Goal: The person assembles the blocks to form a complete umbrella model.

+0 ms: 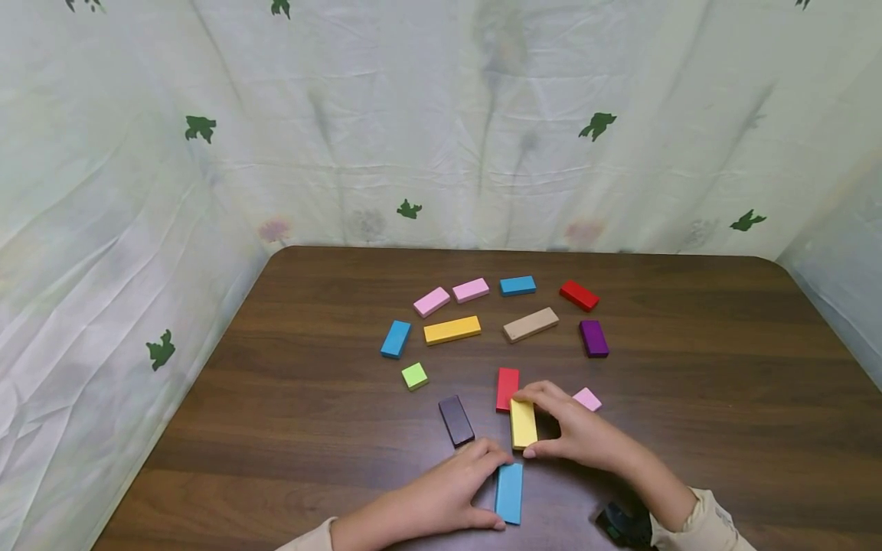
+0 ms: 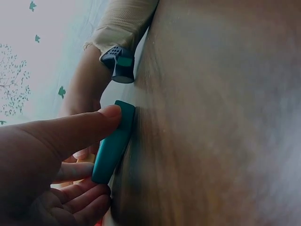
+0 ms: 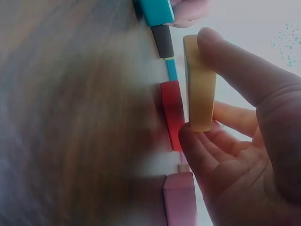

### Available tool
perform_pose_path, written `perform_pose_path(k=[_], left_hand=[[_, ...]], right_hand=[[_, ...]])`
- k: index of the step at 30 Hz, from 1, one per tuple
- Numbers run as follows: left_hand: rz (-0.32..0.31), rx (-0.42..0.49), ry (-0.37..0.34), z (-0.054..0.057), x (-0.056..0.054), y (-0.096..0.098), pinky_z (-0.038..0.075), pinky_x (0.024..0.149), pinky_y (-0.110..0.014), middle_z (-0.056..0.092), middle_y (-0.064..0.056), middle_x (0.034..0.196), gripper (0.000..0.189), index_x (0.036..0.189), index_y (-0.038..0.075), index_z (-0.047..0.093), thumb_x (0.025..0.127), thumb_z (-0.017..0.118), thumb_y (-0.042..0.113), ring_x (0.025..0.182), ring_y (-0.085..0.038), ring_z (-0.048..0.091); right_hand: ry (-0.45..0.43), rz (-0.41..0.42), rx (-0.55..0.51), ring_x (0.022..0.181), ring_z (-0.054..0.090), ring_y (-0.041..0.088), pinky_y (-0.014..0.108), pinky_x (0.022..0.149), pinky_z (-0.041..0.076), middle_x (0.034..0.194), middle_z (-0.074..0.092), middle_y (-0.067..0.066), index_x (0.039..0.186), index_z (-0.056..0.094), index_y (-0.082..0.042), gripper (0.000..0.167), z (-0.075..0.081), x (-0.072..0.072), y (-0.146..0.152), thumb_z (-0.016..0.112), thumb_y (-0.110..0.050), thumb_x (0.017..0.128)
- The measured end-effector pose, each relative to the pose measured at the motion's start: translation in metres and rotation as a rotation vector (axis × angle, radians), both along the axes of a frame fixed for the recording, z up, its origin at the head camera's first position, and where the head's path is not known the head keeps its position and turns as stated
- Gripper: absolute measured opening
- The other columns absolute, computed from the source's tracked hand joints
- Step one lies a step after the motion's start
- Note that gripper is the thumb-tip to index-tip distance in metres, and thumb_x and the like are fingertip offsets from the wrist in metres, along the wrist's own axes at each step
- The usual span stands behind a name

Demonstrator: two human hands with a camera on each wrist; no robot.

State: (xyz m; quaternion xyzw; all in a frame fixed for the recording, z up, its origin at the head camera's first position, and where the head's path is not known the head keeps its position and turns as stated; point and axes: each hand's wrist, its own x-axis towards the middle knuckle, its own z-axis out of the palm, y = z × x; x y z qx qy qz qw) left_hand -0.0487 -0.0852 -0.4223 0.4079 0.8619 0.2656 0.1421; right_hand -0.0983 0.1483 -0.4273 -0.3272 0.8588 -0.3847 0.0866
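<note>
My left hand (image 1: 460, 491) holds a light-blue block (image 1: 509, 496) lengthwise near the front of the table, thumb at its near end and fingertips at its far end. In the left wrist view this block (image 2: 113, 146) stands between thumb and fingers, close to the tabletop. My right hand (image 1: 575, 432) pinches a yellow block (image 1: 523, 425) by its two ends, just beyond the blue one. The right wrist view shows the yellow block (image 3: 201, 89) raised off the table surface. Right behind it lies a red block (image 1: 507, 389), overlapped slightly by the yellow block.
A dark block (image 1: 456, 421) lies left of the hands, a small pink block (image 1: 588, 399) beyond the right hand. Farther back are a green block (image 1: 415, 376), an orange-yellow block (image 1: 452, 330), a beige block (image 1: 530, 324), a purple block (image 1: 594, 338) and several others. A white curtain (image 1: 441, 138) hangs behind.
</note>
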Motion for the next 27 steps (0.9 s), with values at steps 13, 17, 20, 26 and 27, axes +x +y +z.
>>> perform_pose_path(k=[13, 17, 20, 26, 27], left_hand=[[0.004, 0.005, 0.065, -0.001, 0.003, 0.002, 0.037, 0.091, -0.023, 0.043, 0.002, 0.119, 0.059, 0.120, 0.008, 0.044, 0.077, 0.068, 0.042, 0.108, -0.007, 0.040], [0.005, 0.022, 0.080, -0.002, 0.003, 0.003, 0.036, 0.091, -0.023, 0.044, 0.002, 0.117, 0.058, 0.117, 0.009, 0.043, 0.076, 0.069, 0.041, 0.107, -0.006, 0.040], [0.016, 0.023, 0.082, -0.003, 0.004, 0.003, 0.036, 0.091, -0.022, 0.044, 0.002, 0.117, 0.061, 0.119, 0.009, 0.042, 0.076, 0.069, 0.042, 0.107, -0.005, 0.040], [0.044, 0.025, 0.091, -0.004, 0.004, 0.003, 0.037, 0.091, -0.024, 0.044, 0.001, 0.119, 0.066, 0.122, 0.007, 0.040, 0.075, 0.067, 0.046, 0.108, -0.006, 0.041], [0.048, 0.027, 0.094, -0.005, 0.004, 0.003, 0.037, 0.091, -0.024, 0.043, 0.001, 0.119, 0.067, 0.123, 0.007, 0.040, 0.075, 0.067, 0.046, 0.108, -0.007, 0.041]], right_hand=[[-0.055, 0.041, -0.005, 0.102, 0.045, 0.010, 0.028, 0.088, 0.039, 0.116, 0.043, -0.008, 0.124, 0.050, -0.013, 0.064, 0.000, 0.003, -0.001, 0.073, -0.040, 0.072], [-0.054, 0.034, 0.018, 0.103, 0.045, 0.010, 0.029, 0.089, 0.039, 0.116, 0.042, -0.007, 0.125, 0.050, -0.012, 0.064, -0.001, 0.003, -0.003, 0.073, -0.041, 0.072], [-0.030, 0.021, 0.036, 0.104, 0.045, 0.011, 0.030, 0.090, 0.039, 0.117, 0.042, -0.006, 0.125, 0.050, -0.012, 0.065, -0.002, 0.003, -0.005, 0.074, -0.039, 0.072], [0.012, -0.016, 0.056, 0.105, 0.044, 0.012, 0.033, 0.090, 0.039, 0.119, 0.041, -0.003, 0.127, 0.048, -0.010, 0.066, -0.004, 0.005, -0.010, 0.074, -0.037, 0.072], [0.018, -0.020, 0.058, 0.105, 0.044, 0.012, 0.033, 0.090, 0.039, 0.119, 0.041, -0.002, 0.128, 0.048, -0.009, 0.067, -0.005, 0.005, -0.011, 0.073, -0.037, 0.072]])
